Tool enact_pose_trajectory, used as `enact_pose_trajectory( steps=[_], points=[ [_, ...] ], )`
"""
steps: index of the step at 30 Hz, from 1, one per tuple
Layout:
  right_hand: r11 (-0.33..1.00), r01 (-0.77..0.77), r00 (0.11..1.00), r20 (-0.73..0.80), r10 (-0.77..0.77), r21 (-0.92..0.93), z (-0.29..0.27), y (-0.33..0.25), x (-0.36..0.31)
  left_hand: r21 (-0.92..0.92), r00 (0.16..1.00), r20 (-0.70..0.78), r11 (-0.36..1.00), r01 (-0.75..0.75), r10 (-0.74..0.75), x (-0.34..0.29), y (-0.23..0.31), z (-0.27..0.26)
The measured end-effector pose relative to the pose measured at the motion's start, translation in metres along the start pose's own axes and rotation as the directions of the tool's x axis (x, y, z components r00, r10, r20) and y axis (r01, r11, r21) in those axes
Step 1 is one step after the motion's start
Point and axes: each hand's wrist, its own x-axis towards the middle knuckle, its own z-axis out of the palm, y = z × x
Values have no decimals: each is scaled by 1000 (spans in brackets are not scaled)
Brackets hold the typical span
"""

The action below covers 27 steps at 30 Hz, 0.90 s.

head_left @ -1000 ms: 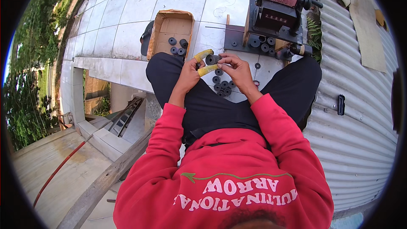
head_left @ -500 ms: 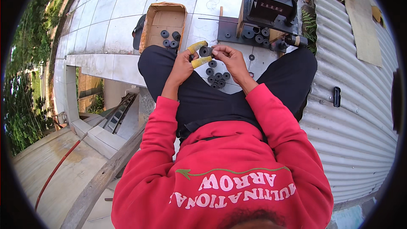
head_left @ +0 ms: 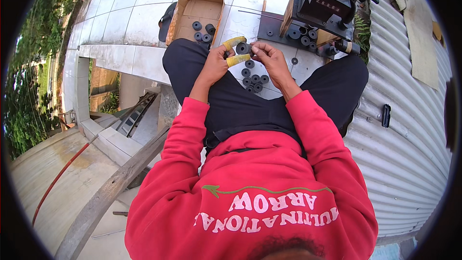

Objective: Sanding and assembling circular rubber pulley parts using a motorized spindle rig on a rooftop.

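Observation:
Between my two hands is a black round bobbin (head_left: pixel 243 48) with a hole in its centre, held up above the tiled floor. My left hand (head_left: pixel 216 63) has yellow coverings on its thumb and forefinger, which close on the bobbin from two sides. The fingertips of my right hand (head_left: pixel 272 61) pinch its right edge. Below my hands, several similar black bobbins (head_left: pixel 255 79) stand in a cluster between my legs. A cardboard box (head_left: pixel 175 19) with several more bobbins (head_left: pixel 198 26) lies beyond my left knee.
A dark hand-cranked winding machine (head_left: pixel 323 5) with a counter stands at the far right on a dark base (head_left: pixel 270 28), bobbins beside it. Corrugated metal sheeting (head_left: pixel 380 163) lies to my right. A drop with a wooden beam (head_left: pixel 115 190) is at my left.
The whole view has shifted, so the floor things appear farther right and slightly higher. Both hands keep hold of the same bobbin, with little change in grip.

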Motion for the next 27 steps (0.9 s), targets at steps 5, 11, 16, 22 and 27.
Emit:
enact_pose_trajectory(
  steps=[5, 11, 16, 22, 27],
  points=[
    [1000, -23, 1000, -1, 23, 19, -1, -7, -2, -105, 998, 42, 994, 40, -36, -3, -4, -5],
    [1000, -15, 1000, 9, 15, -25, -3, -1, 0, -44, 999, 36, 999, 16, -14, -6, 22, 2],
    [1000, -3, 1000, 24, 3, -14, -1, -2, 1, -81, 1000, 15, 997, -2, 3, -5, 22, 3],
    [998, -5, 999, 50, 2, 65, 3, -16, -6, -118, 998, -33, 992, 48, -52, -8, 16, -3],
    [994, -7, 1000, 1, 7, 112, -1, -20, -6, -165, 996, -48, 984, 72, -81, -4, 18, -1]
  ],
)
